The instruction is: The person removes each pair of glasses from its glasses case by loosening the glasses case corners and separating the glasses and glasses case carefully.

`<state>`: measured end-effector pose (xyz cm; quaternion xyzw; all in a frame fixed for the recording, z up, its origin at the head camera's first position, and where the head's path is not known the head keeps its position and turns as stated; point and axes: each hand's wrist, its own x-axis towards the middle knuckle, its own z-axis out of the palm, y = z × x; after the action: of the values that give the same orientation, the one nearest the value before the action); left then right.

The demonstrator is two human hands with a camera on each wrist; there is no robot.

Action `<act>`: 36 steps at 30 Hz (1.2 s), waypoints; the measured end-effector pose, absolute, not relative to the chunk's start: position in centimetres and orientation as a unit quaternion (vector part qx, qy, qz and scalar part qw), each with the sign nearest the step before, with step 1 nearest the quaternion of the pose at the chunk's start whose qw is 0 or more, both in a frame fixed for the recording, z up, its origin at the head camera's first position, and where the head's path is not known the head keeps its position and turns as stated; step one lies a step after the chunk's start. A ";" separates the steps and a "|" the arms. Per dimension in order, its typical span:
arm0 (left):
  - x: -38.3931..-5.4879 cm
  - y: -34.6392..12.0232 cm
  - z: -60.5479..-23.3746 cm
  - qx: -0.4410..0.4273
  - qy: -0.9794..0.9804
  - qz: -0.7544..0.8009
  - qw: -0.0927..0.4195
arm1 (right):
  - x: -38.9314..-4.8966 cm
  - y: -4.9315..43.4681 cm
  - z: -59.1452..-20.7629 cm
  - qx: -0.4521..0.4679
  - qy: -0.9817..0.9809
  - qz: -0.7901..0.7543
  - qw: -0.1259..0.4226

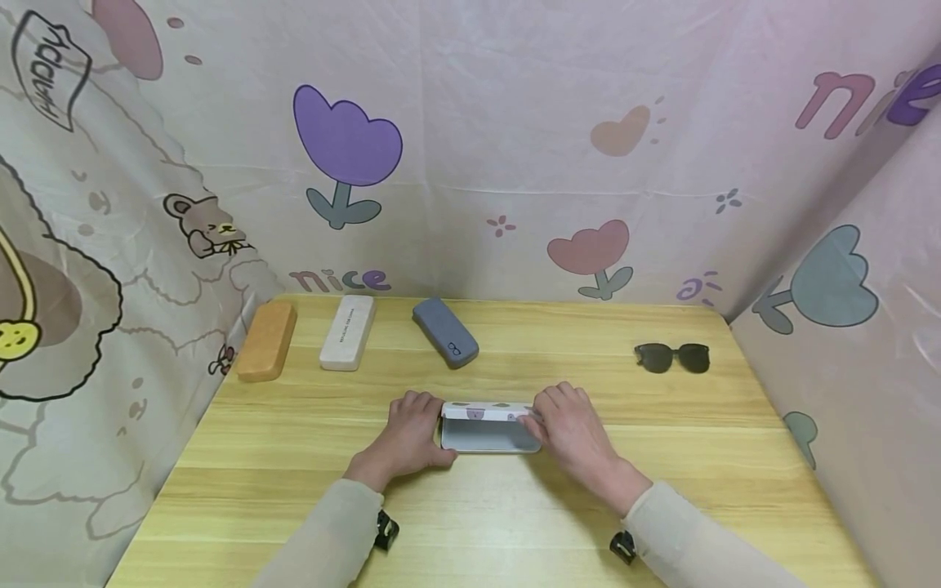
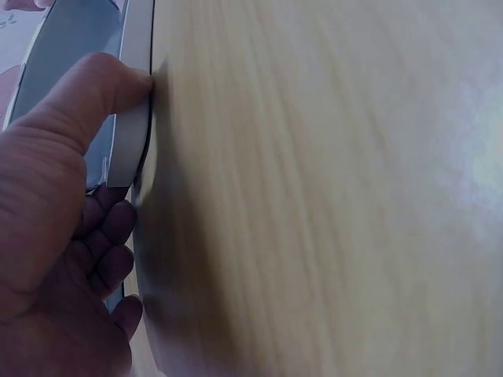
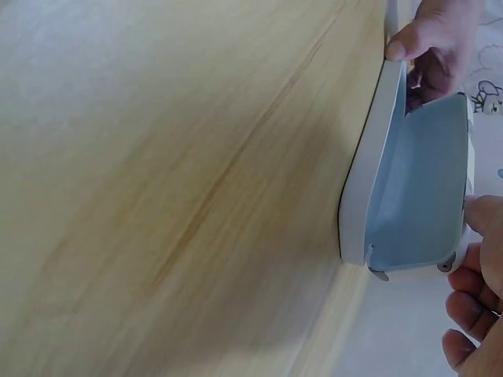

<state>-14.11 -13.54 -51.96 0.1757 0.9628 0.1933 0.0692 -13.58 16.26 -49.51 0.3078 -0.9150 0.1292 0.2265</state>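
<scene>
A white glasses case [image 1: 491, 441] with a printed pattern on its lid [image 1: 496, 412] lies on the table in front of the person, its lid raised partway. Its pale blue lining [image 3: 420, 184] shows in the right wrist view. The left hand [image 1: 412, 437] grips the case's left end, thumb over the front rim [image 2: 134, 129] and fingers behind the end. At the other end, the right hand [image 1: 577, 429] pinches the edge of the raised lid between thumb and fingers. Part of the lid's right corner is hidden by that hand.
Along the back left of the wooden table [image 1: 485, 531] lie an orange-brown case [image 1: 267, 341], a white case with lettering [image 1: 348, 333] and a blue-grey case [image 1: 445, 332] with a glasses mark. Dark sunglasses [image 1: 672, 358] lie at the back right. Printed cloth [image 1: 470, 163] hangs behind and on both sides.
</scene>
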 end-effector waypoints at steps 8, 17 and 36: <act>-14.0 -13.5 -51.8 0.177 0.962 0.196 0.066 | -13.4 16.3 -49.9 0.305 -0.915 0.123 0.232; -14.1 -13.5 -51.9 0.180 0.962 0.195 0.064 | -13.3 16.3 -49.7 0.311 -0.915 0.126 0.224; -14.0 -13.4 -51.7 0.178 0.961 0.200 0.067 | -12.4 16.2 -49.4 0.333 -0.914 0.087 0.214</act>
<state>-14.02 -13.42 -51.73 0.1776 0.9612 0.2001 0.0675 -12.39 16.15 -49.42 0.3325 -0.9144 0.0872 0.2136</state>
